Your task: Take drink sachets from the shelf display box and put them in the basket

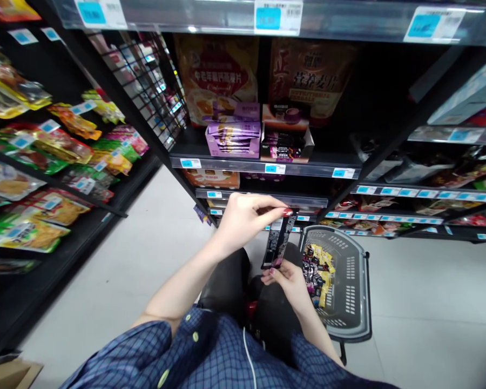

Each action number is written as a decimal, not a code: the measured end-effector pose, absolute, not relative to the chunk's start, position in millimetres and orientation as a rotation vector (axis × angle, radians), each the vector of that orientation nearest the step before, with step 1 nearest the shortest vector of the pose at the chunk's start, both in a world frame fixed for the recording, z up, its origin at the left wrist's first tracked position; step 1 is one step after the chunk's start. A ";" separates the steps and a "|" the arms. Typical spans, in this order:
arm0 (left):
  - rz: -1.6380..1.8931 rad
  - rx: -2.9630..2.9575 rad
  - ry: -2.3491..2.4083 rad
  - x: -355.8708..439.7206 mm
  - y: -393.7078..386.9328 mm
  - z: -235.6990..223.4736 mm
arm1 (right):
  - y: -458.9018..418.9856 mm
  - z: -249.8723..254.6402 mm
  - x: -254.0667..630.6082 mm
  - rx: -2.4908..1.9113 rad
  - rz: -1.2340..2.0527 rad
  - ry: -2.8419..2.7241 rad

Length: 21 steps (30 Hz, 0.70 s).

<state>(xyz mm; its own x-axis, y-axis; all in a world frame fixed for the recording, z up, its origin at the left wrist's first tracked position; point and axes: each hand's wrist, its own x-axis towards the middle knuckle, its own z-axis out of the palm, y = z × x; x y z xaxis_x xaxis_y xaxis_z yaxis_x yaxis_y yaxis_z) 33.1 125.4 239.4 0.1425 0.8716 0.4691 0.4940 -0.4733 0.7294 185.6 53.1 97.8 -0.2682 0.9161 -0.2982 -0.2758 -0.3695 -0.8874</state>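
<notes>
A slim black stick sachet (278,240) with pale print and a purplish lower end hangs upright in front of my knees. Its top corner is pinched between the thumb and fingers of my left hand (245,219). At the lower end, my right hand (288,278) grips the sachet with thumb and fingertips. Beside my right forearm stands a grey shopping basket (350,275), with loose black and yellow sachets (319,270) inside it. On the shelf ahead, an open dark display box (287,135) holds similar black sachets, next to a purple box (233,138) of purple sachets.
Large oatmeal bags (218,75) stand behind the display boxes. A shelf edge (235,19) with price tags juts out overhead. Snack racks (65,146) line the left, and more shelves (421,194) run along the right. A cardboard box (12,373) sits at lower left.
</notes>
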 end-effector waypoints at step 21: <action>1.252 1.063 1.023 0.7 95.4 200.6 | 40.1 125.3 224.7 -1.155 0.941 -0.700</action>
